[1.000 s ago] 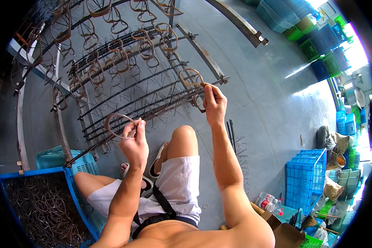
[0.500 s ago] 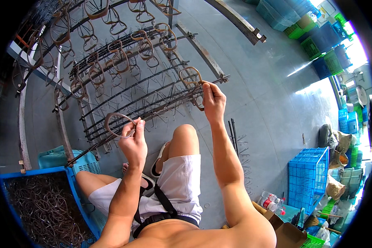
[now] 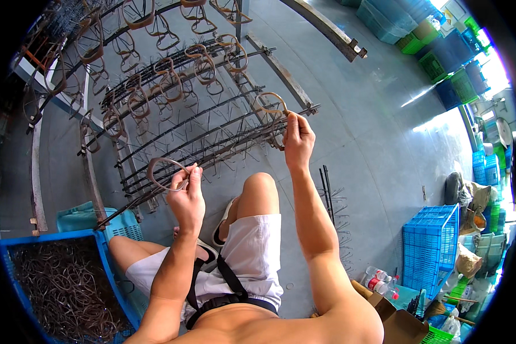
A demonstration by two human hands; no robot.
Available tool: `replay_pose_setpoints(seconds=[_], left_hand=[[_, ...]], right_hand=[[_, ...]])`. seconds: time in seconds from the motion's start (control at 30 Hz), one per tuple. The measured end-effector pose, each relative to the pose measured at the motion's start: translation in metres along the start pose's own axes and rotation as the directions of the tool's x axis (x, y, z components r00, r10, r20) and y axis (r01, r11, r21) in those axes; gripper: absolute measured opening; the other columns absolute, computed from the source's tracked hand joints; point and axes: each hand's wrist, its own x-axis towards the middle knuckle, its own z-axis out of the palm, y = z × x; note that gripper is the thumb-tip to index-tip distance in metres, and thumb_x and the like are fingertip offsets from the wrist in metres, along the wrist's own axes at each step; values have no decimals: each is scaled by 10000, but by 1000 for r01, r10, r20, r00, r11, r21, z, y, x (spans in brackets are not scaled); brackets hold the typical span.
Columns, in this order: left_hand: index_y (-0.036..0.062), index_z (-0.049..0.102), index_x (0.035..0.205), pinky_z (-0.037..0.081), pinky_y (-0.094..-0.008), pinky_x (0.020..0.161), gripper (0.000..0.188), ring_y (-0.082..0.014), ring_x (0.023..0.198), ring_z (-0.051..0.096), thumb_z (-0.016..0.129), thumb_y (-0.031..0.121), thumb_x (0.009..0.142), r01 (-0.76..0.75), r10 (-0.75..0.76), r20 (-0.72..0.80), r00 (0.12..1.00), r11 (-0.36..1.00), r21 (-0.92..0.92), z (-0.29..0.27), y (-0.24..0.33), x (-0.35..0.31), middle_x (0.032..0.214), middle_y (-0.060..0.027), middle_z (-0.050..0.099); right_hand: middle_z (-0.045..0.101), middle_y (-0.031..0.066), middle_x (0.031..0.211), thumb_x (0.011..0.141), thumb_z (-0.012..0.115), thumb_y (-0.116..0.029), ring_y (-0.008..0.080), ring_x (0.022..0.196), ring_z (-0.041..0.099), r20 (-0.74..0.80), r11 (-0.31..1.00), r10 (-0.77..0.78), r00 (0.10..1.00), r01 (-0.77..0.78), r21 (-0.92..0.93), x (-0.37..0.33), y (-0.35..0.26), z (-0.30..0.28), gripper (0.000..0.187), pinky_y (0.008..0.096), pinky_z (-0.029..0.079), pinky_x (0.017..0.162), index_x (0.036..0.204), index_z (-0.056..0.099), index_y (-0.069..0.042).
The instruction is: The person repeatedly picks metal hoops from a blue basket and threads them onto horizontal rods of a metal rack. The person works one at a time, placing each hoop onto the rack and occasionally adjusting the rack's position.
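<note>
My left hand (image 3: 187, 196) pinches one end of a brown loop-shaped piece (image 3: 151, 170), held off to the left in front of the rack. My right hand (image 3: 298, 140) is raised higher, thumb and fingers closed on the edge of another brown loop (image 3: 271, 95) at the right end of the rack (image 3: 212, 135). Whether that loop hangs on a hook there, I cannot tell. The rack has dark parallel bars with many thin wire hooks. Several similar brown loops (image 3: 204, 69) hang from its upper bars.
At the lower left a blue-rimmed bin (image 3: 100, 258) holds a heap of brown loops (image 3: 69, 289). A rod with hooks (image 3: 329, 195) lies on the floor by my right forearm. To the right stand a blue crate (image 3: 430, 243), plastic bottles (image 3: 381, 284) and a cardboard box (image 3: 404, 327).
The view has shifted slightly. My right hand keeps its pinch on the loop at the rack's end, and that loop has tilted a little. My left hand still holds its loop.
</note>
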Motion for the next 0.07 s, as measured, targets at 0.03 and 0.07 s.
replay_pose_setpoints(seconds=[0.03,0.07], left_hand=[[-43,604,1000,523,-255,761,177,-162,846,653,597,99,893,4,-4,15,1000,1000,11,-2,0,1,893,-117,671],[-42,602,1008,523,-258,767,186,-166,856,654,600,103,892,9,-10,30,1000,1000,20,-3,0,2,902,-122,672]], right_hand=[[490,-37,598,941,549,-215,22,472,400,-13,1000,19,1000,-19,24,0,-1,1,237,191,308,417,1002,630,-1],[490,-37,598,941,549,-215,22,472,400,-13,1000,18,1000,-17,24,-1,-1,1,237,191,308,417,1002,630,-1]])
